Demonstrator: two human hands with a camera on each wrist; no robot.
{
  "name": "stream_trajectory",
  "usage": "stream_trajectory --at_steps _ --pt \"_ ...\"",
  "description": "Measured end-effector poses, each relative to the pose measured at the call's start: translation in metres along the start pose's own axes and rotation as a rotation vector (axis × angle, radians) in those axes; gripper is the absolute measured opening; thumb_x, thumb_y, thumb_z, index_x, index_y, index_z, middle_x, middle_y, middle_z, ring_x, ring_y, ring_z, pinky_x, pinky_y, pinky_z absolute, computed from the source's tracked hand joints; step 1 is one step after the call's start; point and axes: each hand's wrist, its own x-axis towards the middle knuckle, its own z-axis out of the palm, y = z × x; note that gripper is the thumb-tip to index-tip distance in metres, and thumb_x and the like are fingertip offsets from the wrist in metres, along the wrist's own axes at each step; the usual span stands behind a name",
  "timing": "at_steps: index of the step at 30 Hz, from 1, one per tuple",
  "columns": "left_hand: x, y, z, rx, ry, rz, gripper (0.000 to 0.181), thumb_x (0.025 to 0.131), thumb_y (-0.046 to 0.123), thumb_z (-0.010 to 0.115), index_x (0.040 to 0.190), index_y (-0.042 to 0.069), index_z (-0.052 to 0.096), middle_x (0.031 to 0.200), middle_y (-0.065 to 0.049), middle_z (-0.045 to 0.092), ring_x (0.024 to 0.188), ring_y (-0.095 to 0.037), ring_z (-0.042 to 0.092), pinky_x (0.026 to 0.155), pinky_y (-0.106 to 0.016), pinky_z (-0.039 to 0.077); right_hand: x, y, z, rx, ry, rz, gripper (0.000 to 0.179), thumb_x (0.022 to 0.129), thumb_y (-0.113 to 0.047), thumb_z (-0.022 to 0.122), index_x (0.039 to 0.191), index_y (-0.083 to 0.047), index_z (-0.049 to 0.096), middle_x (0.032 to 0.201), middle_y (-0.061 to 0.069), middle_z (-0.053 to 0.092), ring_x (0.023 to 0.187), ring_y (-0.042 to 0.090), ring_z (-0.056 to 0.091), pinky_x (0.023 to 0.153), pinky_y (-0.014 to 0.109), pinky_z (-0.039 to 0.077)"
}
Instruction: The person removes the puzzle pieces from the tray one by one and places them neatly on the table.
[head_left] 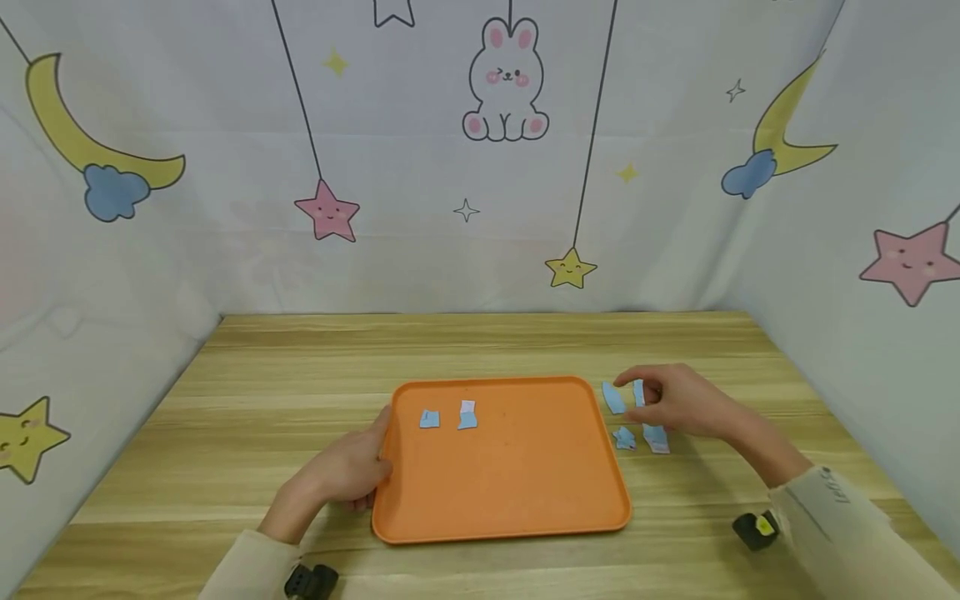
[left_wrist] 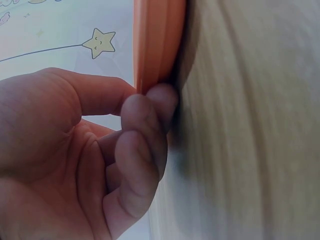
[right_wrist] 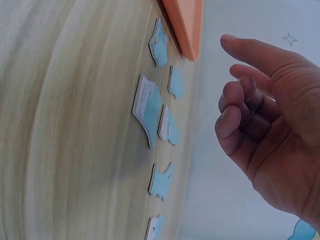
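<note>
My left hand (head_left: 355, 461) holds the left rim of the orange tray (head_left: 510, 492), its thumb on top and curled fingers at the side and underneath. Two light blue puzzle pieces lie apart in the tray's upper left: a small one (head_left: 430, 419) and a pink-and-blue one (head_left: 467, 414). My right hand (head_left: 678, 402) hovers beyond the tray's right side with thumb and index finger spread, the other fingers loosely bent, nothing between them. Below it on the table are several pieces, among them a curved blue one (head_left: 613, 397), a jagged one (head_left: 624, 438) and a pale-edged one (right_wrist: 146, 110).
The wooden table (head_left: 225, 433) extends on all sides of the tray. Further pieces, such as a notched one (right_wrist: 160, 181), lie in the right wrist view, partly hidden by my right hand in the head view. A white patterned curtain (head_left: 420, 275) borders the table's back and sides.
</note>
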Motion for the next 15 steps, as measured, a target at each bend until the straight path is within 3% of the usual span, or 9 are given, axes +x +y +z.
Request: stream_trajectory --at_steps 8,15 --pt "0.0 -0.001 -0.001 0.001 0.006 0.023 0.083 0.099 0.001 0.051 0.167 -0.006 0.003 0.058 -0.008 0.063 0.042 -0.016 0.056 0.043 -0.031 0.049 0.009 -0.009 0.006 0.022 -0.023 -0.006 0.042 0.093 -0.018 0.08 0.132 -0.005 0.07 0.064 -0.007 0.051 0.05 0.007 0.048 0.061 0.025 0.048" --pt "0.0 -0.002 -0.001 -0.002 0.003 0.024 0.083 0.1 0.001 0.05 0.168 -0.004 0.002 0.058 -0.008 0.063 0.042 -0.017 0.056 0.043 -0.03 0.048 0.018 -0.016 0.012 -0.011 -0.017 -0.04 0.041 0.094 -0.02 0.08 0.131 -0.006 0.071 0.063 -0.009 0.048 0.052 0.005 0.043 0.065 0.025 0.047"
